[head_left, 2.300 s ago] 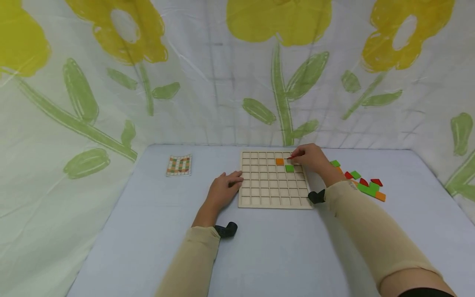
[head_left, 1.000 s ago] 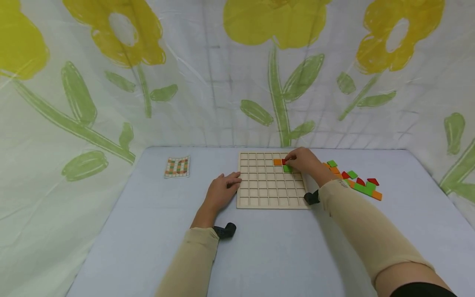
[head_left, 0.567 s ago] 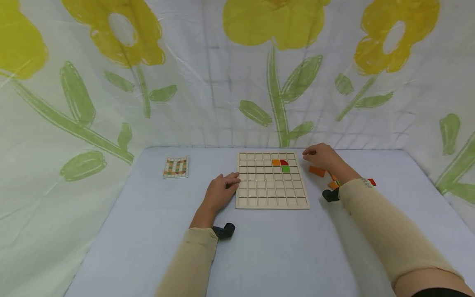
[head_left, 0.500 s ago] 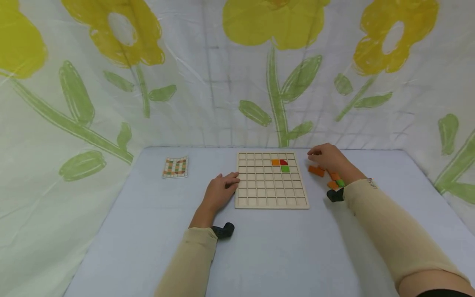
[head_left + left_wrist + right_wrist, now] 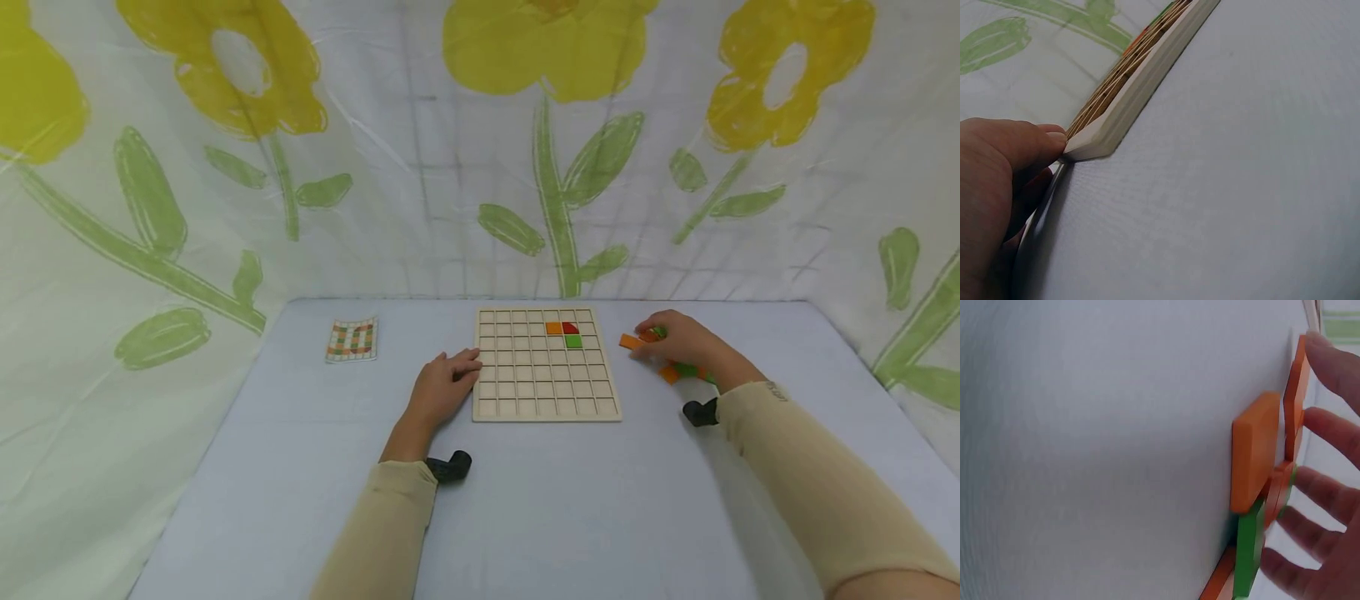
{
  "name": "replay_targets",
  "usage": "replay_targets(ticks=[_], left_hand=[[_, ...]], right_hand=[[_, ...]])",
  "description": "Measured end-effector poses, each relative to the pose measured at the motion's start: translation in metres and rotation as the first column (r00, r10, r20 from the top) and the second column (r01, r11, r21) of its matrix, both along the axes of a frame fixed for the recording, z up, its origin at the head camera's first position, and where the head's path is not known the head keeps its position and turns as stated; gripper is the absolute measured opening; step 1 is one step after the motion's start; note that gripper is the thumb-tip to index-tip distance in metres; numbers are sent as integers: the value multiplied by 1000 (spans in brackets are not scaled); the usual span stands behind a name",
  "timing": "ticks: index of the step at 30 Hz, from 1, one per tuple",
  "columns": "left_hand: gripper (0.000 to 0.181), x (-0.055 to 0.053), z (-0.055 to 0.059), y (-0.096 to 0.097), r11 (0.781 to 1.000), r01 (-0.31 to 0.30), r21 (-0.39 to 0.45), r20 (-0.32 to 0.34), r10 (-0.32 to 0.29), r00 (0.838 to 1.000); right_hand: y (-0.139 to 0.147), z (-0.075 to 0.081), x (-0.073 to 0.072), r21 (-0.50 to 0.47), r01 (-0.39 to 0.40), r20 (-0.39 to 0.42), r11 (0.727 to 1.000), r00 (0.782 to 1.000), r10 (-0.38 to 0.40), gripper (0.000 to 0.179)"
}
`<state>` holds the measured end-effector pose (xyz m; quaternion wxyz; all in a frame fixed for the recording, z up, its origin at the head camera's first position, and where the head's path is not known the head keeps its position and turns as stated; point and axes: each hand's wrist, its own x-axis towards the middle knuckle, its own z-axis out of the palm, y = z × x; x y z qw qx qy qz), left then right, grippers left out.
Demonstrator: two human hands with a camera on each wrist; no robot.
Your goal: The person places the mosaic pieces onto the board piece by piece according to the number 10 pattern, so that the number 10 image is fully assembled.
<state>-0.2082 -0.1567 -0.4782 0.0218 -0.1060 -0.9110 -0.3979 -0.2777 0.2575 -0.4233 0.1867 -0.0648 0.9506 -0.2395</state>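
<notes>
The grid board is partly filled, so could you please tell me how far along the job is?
Done: an orange tile, a red piece and a green tile sit in the grid board. In hand: the right hand is over the loose pieces; the left hand touches the board's left edge. Remaining: most cells are bare, and the patterned card shows many more coloured squares, so the job looks barely begun.

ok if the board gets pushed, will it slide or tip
The board would likely slide, not tip: it lies flat and low on the table. It is probably stiff, its rim looking straight and thick. The red tile should mostly stay put, sitting in a ridged cell.
</notes>
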Motion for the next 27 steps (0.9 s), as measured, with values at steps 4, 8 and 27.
replay_targets(ticks=[4, 8, 27], left_hand=[[25, 0, 0, -1, 1000, -7, 2, 3, 7, 1000], [25, 0, 0, 0, 1000, -9, -3, 11, 9, 1000], [24, -1, -2, 0, 1000, -9, 5, 13, 9, 1000]], right_hand=[[-8, -1, 1, 10, -8, -20, 1000, 1000, 8, 63], [-14, -1, 1, 13, -9, -68, 1000, 998, 10, 49], [-60, -1, 16, -134, 1, -136, 991, 991, -19, 43]])
